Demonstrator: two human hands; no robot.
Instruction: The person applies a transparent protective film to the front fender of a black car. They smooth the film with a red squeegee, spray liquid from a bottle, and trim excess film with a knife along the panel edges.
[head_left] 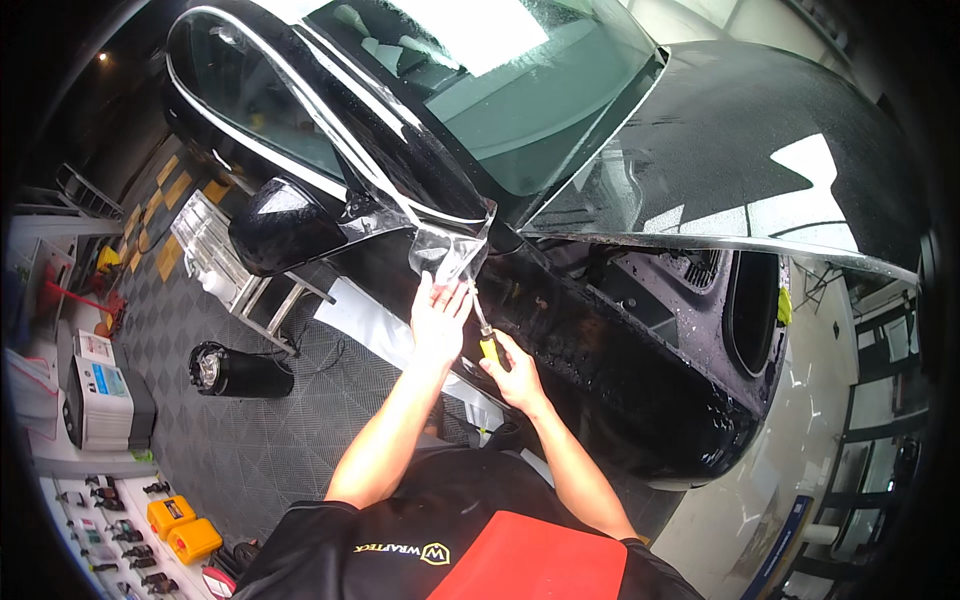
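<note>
A piece of clear film (452, 250) hangs loose and crumpled at the front lower corner of the black car's window, just behind the fender. My left hand (440, 318) reaches up to its lower edge, with the film between the fingers. Close by on the right, my right hand (515, 375) is closed round the yellow-and-black handle of a slim screwdriver-like tool (489, 345). Its thin metal shaft points up toward the film beside my left fingertips. What the tip touches is too small to tell. The dark fender (570, 340) lies in front of both hands, wet with droplets.
The side mirror (285, 225) juts out left of the film. The raised hood (730, 150) stands at the right. On the left are a metal step bench (225, 255), a black cylinder (240, 370), a printer-like machine (100, 395) and yellow cases (185, 528).
</note>
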